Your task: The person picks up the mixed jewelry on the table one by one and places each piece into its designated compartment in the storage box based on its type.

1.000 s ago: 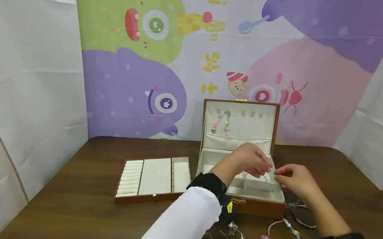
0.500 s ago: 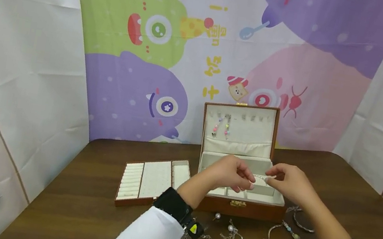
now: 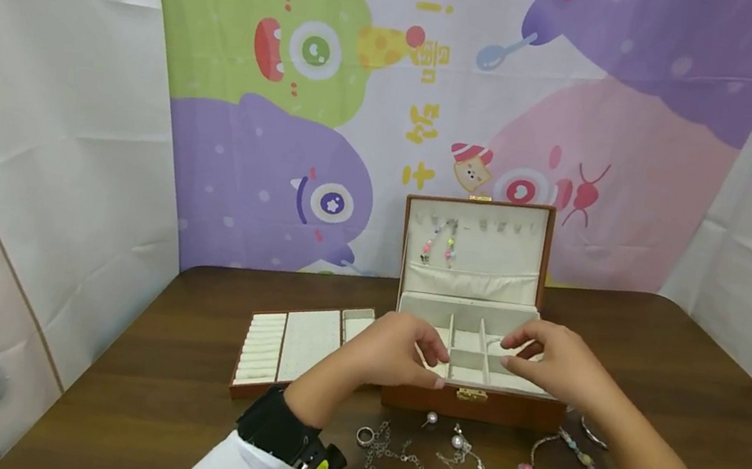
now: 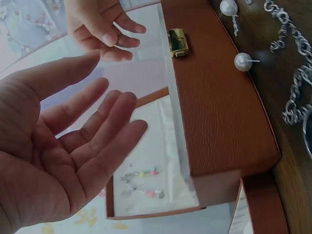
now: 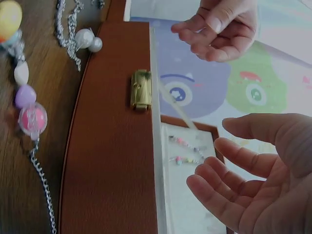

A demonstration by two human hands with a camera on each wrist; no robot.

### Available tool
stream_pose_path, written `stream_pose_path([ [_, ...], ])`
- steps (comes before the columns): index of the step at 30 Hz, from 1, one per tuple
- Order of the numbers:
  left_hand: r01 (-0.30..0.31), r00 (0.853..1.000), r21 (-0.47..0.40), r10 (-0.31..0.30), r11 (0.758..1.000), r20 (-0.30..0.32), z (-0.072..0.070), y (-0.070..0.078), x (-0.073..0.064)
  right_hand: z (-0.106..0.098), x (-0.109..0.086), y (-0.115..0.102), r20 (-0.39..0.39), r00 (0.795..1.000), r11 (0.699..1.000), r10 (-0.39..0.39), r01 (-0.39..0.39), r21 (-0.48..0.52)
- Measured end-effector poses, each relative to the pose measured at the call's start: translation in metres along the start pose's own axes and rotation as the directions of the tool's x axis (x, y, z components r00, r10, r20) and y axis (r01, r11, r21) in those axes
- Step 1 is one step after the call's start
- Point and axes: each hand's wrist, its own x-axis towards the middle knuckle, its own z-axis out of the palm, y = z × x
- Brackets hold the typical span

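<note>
Brown box [image 3: 503, 410] is seemingly being filled, left hand [image 3: 392, 353] and right hand [image 3: 556, 364] spread above, pearl stud [image 3: 432, 417] in front maybe best pinched next.

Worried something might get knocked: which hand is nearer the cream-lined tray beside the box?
Left. In the head view, the left hand overlaps the right end of the cream-lined tray; the right hand is farther off, over the right part of the jewelry box.

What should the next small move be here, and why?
Probably lower the left hand to the pearl stud: it and the right hand look empty, the jewelry box stands open, and the stud lies loose on the table just in front.
</note>
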Motion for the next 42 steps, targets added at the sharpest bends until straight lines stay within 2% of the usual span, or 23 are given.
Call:
stream_pose_path([
  [7, -0.026, 0.999, 0.122, 0.021, 0.992, 0.037, -0.006, -0.007, -0.025, 0.007, 0.000, -0.008, 0.038, 0.998, 0.999, -0.042, 0.042, 0.001],
  [12, -0.053, 0.996, 0.089, 0.046, 0.995, 0.077, -0.005, -0.014, -0.033, 0.015, -0.003, -0.009, 0.065, 0.997, 0.999, -0.051, 0.050, 0.013],
  [15, -0.088, 0.987, 0.064, 0.079, 0.994, 0.137, -0.003, -0.016, -0.035, 0.020, -0.005, -0.011, 0.077, 0.994, 0.997, -0.078, 0.077, 0.024],
  [18, -0.153, 0.961, 0.107, 0.122, 0.983, 0.249, 0.000, -0.017, -0.036, 0.024, -0.005, -0.013, 0.086, 0.990, 0.994, -0.109, 0.107, 0.025],
  [22, -0.253, 0.909, 0.186, 0.167, 0.949, 0.383, 0.007, -0.019, -0.034, 0.026, -0.005, -0.015, 0.089, 0.989, 0.993, -0.121, 0.120, 0.014],
  [23, -0.265, 0.901, 0.206, 0.166, 0.942, 0.401, 0.009, -0.019, -0.033, 0.027, -0.004, -0.015, 0.090, 0.988, 0.993, -0.122, 0.121, 0.013],
  [25, -0.270, 0.897, 0.254, 0.147, 0.929, 0.416, 0.015, -0.021, -0.032, 0.027, -0.004, -0.015, 0.094, 0.988, 0.992, -0.124, 0.124, 0.011],
  [29, -0.207, 0.923, 0.409, 0.039, 0.889, 0.382, 0.023, -0.025, -0.031, 0.026, -0.004, -0.016, 0.102, 0.987, 0.992, -0.126, 0.125, 0.009],
  [31, -0.174, 0.935, 0.477, -0.008, 0.861, 0.355, 0.025, -0.028, -0.032, 0.026, -0.004, -0.017, 0.103, 0.987, 0.992, -0.125, 0.125, 0.009],
  [33, -0.137, 0.942, 0.507, -0.047, 0.851, 0.332, 0.026, -0.030, -0.032, 0.026, -0.005, -0.017, 0.103, 0.986, 0.992, -0.127, 0.127, 0.011],
  [36, -0.142, 0.946, 0.530, -0.042, 0.836, 0.320, 0.027, -0.034, -0.031, 0.026, -0.005, -0.017, 0.102, 0.986, 0.991, -0.134, 0.134, 0.011],
  [42, -0.198, 0.949, 0.550, 0.019, 0.811, 0.314, 0.029, -0.038, -0.029, 0.027, -0.005, -0.017, 0.105, 0.984, 0.990, -0.141, 0.141, 0.005],
])
